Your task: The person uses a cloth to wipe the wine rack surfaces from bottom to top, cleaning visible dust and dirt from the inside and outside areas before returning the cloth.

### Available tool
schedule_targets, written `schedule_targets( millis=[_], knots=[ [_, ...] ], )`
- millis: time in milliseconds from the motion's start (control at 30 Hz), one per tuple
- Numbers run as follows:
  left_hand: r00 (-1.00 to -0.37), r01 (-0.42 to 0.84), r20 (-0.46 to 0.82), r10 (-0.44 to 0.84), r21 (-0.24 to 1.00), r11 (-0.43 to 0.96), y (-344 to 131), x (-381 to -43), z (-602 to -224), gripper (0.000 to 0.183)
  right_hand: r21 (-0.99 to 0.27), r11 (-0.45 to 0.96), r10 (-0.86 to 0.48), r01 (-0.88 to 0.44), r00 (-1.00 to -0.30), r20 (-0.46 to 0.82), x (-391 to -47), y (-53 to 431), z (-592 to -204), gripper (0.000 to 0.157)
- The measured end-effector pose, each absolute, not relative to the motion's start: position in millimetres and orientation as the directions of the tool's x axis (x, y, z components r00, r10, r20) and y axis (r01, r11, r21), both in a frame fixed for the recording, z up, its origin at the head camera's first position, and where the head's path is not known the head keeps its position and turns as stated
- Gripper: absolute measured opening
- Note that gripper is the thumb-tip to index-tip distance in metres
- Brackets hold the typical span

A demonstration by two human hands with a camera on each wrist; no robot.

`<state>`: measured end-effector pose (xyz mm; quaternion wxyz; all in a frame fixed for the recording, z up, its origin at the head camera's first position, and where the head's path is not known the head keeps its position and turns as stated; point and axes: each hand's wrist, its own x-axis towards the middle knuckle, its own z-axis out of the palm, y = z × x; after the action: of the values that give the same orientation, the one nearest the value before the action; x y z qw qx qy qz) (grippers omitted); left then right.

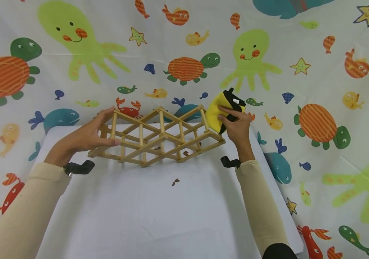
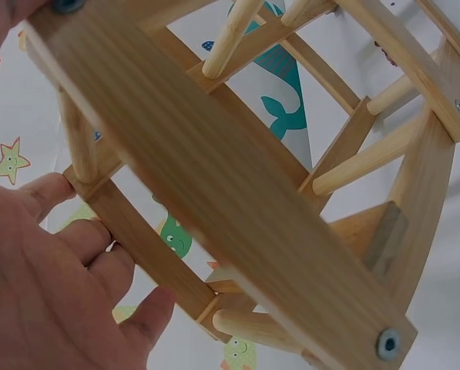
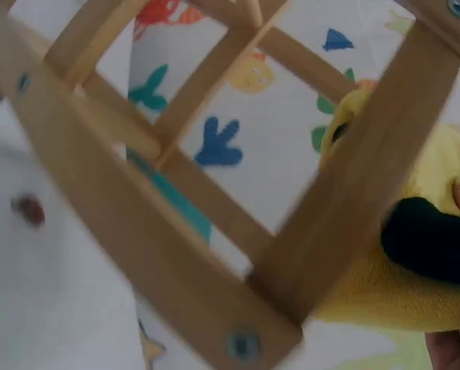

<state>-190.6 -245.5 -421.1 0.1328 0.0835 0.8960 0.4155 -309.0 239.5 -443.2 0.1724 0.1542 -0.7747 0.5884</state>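
A folding wooden lattice rack (image 1: 163, 136), made of crossed slats and round dowels, stretches between both hands in the head view. My left hand (image 1: 89, 135) grips its left end, thumb at the front. In the left wrist view, the fingers (image 2: 99, 254) curl near the back slats. My right hand (image 1: 237, 126) holds a soft yellow and black plush thing (image 1: 215, 113) with a white tag against the rack's right end. Part of this plush (image 3: 438, 162) shows behind a slat in the right wrist view. Whether the rack touches the table cannot be seen.
Below the rack is a table with a white cover (image 1: 145, 216). Small brown scraps (image 1: 175, 182) lie on it, some seen through the lattice. Behind hangs a white cloth (image 1: 178, 39) printed with sea animals. Black straps (image 1: 79, 167) are on both wrists.
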Motion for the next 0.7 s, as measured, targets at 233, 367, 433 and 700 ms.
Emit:
schedule_targets(
  millis=[233, 367, 433, 700],
  knots=[
    [-0.949, 0.033, -0.18, 0.261, 0.764, 0.645, -241.7, -191.4, -419.7, 0.126, -0.866, 0.442, -0.123, -0.233, -0.972, 0.199, -326.8, 238.0, -461.4, 0.034],
    [-0.945, 0.03, -0.19, 0.267, 0.762, 0.646, -241.9, -192.5, -417.6, 0.126, -0.824, 0.515, -0.113, -0.237, -0.972, 0.208, -324.3, 242.2, -456.7, 0.034],
    [-0.944, 0.027, -0.194, 0.269, 0.764, 0.645, -242.9, -193.1, -416.8, 0.126, -0.864, 0.42, -0.151, -0.277, -0.96, 0.234, -322.5, 240.8, -453.7, 0.033],
    [-0.947, 0.066, -0.152, 0.284, 0.771, 0.633, -243.4, -193.4, -420.3, 0.124, -0.798, 0.569, -0.142, -0.198, -0.98, 0.141, -322.1, 241.6, -454.9, 0.032]
  ],
)
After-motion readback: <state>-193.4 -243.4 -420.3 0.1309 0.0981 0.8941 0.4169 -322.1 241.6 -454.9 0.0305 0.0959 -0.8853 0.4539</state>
